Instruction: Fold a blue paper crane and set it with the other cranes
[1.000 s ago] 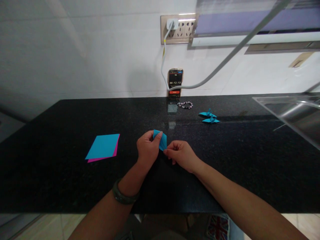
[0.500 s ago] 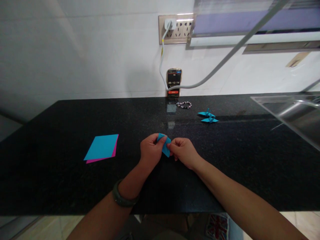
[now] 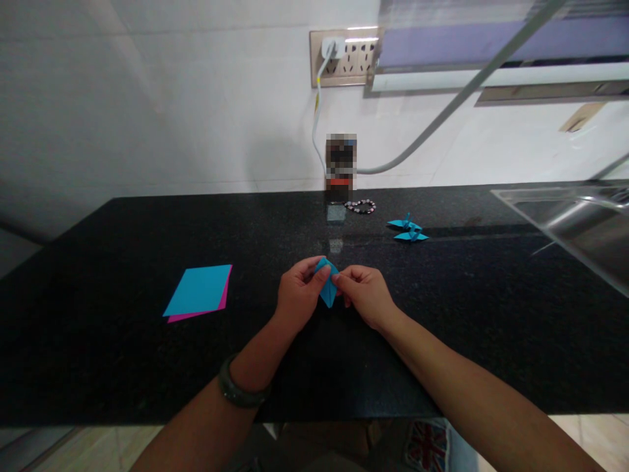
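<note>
A small folded blue paper piece [image 3: 327, 288] is held just above the black countertop [image 3: 122, 354] at its middle. My left hand [image 3: 299, 293] pinches its left side with thumb and fingers. My right hand [image 3: 366, 293] pinches its right side, fingers curled, and the two hands almost touch. A dark band sits on my left wrist [image 3: 240, 387].
A blue sheet on a pink sheet [image 3: 199, 290] lies to the left. Two folded blue paper cranes [image 3: 409, 229] and a bead bracelet [image 3: 361, 206] lie farther back. A phone [image 3: 341, 164] leans on the wall under a socket strip [image 3: 341, 58]. A steel sink [image 3: 580, 216] is at the right.
Both hands have drawn closer together on the blue piece, which has turned and now shows as a smaller, narrower shape between the fingertips.
</note>
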The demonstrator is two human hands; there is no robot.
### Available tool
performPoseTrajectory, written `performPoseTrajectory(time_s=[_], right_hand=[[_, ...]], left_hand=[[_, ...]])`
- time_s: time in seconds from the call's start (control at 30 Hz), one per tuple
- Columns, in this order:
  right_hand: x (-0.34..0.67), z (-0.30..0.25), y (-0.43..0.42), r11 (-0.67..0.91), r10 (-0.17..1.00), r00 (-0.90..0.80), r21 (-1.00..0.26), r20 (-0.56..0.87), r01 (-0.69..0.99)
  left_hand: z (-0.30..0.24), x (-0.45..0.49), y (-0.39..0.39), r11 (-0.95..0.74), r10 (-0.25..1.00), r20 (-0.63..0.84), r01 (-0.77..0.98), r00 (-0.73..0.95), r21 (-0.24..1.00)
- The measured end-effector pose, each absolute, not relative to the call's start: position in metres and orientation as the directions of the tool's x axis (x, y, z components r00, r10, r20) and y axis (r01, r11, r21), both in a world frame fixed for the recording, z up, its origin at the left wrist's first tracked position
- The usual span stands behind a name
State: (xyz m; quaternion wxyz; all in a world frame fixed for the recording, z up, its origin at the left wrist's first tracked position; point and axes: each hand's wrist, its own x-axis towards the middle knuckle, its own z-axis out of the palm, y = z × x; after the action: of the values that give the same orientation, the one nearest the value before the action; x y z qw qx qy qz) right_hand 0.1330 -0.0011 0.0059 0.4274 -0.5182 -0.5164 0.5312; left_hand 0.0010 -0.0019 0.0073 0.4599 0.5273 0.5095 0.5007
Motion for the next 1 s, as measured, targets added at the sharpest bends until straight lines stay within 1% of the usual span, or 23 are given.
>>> performPoseTrajectory(time_s=[0.1, 0.23, 0.33, 0.5, 0.6, 0.8, 1.0], right_hand=[[0.1344, 0.0074, -0.0003, -0.089, 0.990, -0.097, -0.992, -0.097, 0.087], [0.1367, 0.0081, 0.0012, -0.010, 0.991, -0.133, -0.992, -0.027, 0.129], [0.1384, 0.0067, 0.0035, 0.049, 0.989, -0.144, -0.992, 0.032, 0.116], [0.1398, 0.0026, 0.0069, -0.010, 0.989, -0.145, -0.997, -0.021, 0.077], [0.1392, 0.0024, 0.0066, -0.019, 0.990, -0.136, -0.998, -0.027, 0.059], [0.1390, 0.0044, 0.0059, 0.013, 0.989, -0.146, -0.998, 0.004, 0.057], [0.1397, 0.0031, 0.0069, -0.015, 0.991, -0.135, -0.998, -0.023, 0.060]], left_hand=[[0.0078, 0.0013, -0.0013, 0.011, 1.000, -0.010, -0.023, 0.029, 1.000], [0.0085, -0.0001, -0.0010, 0.064, 0.997, -0.062, -0.044, 0.044, 0.997], [0.0098, -0.0003, -0.0016, 0.095, 0.991, -0.090, -0.046, 0.094, 0.994], [0.0102, 0.0008, -0.0031, 0.166, 0.973, -0.159, -0.028, 0.165, 0.986], [0.0093, 0.0001, -0.0027, 0.167, 0.975, -0.158, -0.044, 0.157, 0.985], [0.0101, -0.0015, -0.0023, 0.141, 0.979, -0.141, 0.005, 0.147, 0.990], [0.0112, 0.0001, -0.0039, 0.149, 0.972, -0.144, -0.014, 0.185, 0.989]])
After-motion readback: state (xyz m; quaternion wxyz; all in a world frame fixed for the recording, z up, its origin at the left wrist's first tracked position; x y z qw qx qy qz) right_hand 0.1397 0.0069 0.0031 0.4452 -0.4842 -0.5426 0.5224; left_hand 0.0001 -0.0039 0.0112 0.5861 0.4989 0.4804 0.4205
